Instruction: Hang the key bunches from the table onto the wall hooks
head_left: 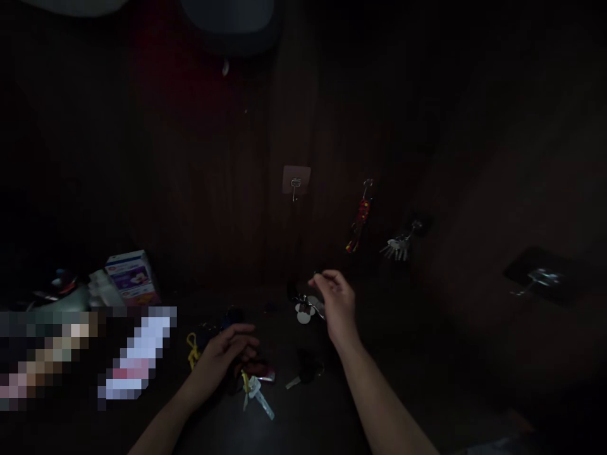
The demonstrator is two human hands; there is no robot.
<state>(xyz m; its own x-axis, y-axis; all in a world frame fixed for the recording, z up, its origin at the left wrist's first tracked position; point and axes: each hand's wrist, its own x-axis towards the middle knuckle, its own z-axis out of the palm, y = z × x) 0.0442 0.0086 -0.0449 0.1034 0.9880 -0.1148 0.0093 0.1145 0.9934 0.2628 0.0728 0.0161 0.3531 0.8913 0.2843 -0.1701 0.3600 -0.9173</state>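
Note:
My right hand (336, 302) is pinched closed at the middle of the view. From its fingers hangs a bunch of keys with a keychain (304, 312) of pale round discs. Lower left, my left hand (232, 347) is open, fingers apart and loosely bent, and nothing shows in it. Just below that hand lie silver keys (260, 398) with a yellow tag and a reddish item. A yellow cord loop (192, 349) is beside its wrist. Between the hands lies a dark-headed key (303, 374) on the dark surface.
A bare hook (294, 188) is stuck on the dark wall. Right of it hang a red and yellow keychain (361, 221) and a bunch of keys (398, 246). Another hook (540, 278) is on the right side wall. A small box (133, 278) stands left. The scene is dim.

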